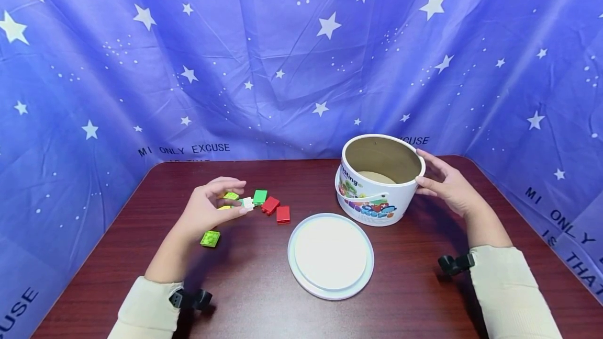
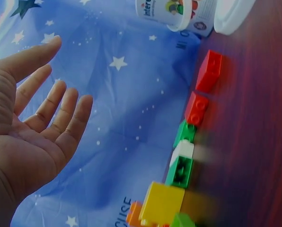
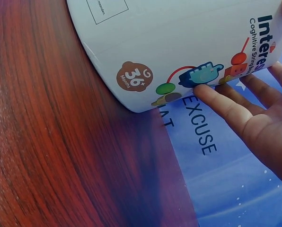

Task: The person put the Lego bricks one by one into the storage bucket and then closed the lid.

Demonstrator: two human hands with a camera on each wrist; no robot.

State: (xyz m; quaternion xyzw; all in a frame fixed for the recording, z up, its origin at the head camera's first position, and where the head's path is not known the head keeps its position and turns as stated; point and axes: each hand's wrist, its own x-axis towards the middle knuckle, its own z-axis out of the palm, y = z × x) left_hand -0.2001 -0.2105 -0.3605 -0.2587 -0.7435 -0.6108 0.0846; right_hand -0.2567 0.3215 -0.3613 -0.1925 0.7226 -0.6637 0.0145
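My left hand hovers over a small group of toy building bricks, its fingers relaxed and loosely bent. In the left wrist view its palm is bare, and the bricks lie apart from it: a yellow brick, a white brick, green ones, and two red bricks. My right hand rests against the right side of a white printed bucket with its lid off. Extended fingers touch the bucket's outer wall in the right wrist view, and the thumb lies at the rim.
A round white lid lies flat in front of the bucket. One lime brick sits apart, close to the left forearm. The bucket's white handle hangs down its front. Behind the dark wooden table hangs a blue star-patterned cloth.
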